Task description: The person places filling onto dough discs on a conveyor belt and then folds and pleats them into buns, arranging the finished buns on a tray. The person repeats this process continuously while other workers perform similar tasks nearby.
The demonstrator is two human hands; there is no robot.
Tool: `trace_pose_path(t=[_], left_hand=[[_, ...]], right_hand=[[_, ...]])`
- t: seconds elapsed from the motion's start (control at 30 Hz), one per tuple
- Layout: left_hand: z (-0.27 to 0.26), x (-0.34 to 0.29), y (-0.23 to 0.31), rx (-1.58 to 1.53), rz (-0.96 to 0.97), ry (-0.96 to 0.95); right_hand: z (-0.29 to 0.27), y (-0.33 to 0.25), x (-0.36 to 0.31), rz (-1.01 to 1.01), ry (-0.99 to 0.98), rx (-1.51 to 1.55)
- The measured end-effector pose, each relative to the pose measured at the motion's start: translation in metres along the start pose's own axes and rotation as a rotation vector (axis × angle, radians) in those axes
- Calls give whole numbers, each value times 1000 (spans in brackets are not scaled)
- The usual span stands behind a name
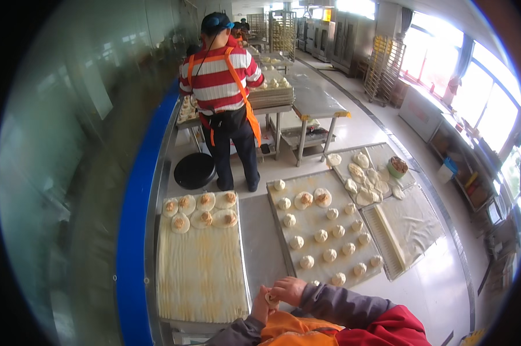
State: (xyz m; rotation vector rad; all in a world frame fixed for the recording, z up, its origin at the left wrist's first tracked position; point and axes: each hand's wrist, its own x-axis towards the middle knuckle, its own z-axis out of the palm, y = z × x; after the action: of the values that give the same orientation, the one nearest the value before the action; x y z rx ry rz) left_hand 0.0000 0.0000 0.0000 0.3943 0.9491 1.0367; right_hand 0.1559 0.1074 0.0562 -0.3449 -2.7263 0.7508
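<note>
At the lower edge, close to my orange apron, a small filled bun (272,300) sits cupped in my left hand (260,307), whose fingers curl round it. My right hand (289,290) bends over from the other side, its fingertips closed at the bun's top; they partly hide it. Beyond my left hand lies a lined tray (200,271) with several flat dough rounds (179,223) at its far end, each topped with brownish filling. On the right-hand tray (289,230), pleated buns (329,255) sit in rows, with two filled open rounds (322,198) near the far edge.
Farther right are loose dough pieces (367,184), a green bowl (397,166) of filling, and a tray with a crumpled sheet (413,222). Ahead, a person in a striped top (220,81) stands at another table, near a black round stool (194,170). A blue-edged wall runs along the left.
</note>
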Motion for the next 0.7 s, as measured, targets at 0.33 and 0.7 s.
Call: trace_pose_path(t=[0.33, 0.7], left_hand=[[88, 56, -15, 143, 48, 95], [193, 68, -6, 89, 218, -5]], right_hand=[[-59, 68, -65, -69, 197, 136], [-72, 111, -116, -67, 344, 356]])
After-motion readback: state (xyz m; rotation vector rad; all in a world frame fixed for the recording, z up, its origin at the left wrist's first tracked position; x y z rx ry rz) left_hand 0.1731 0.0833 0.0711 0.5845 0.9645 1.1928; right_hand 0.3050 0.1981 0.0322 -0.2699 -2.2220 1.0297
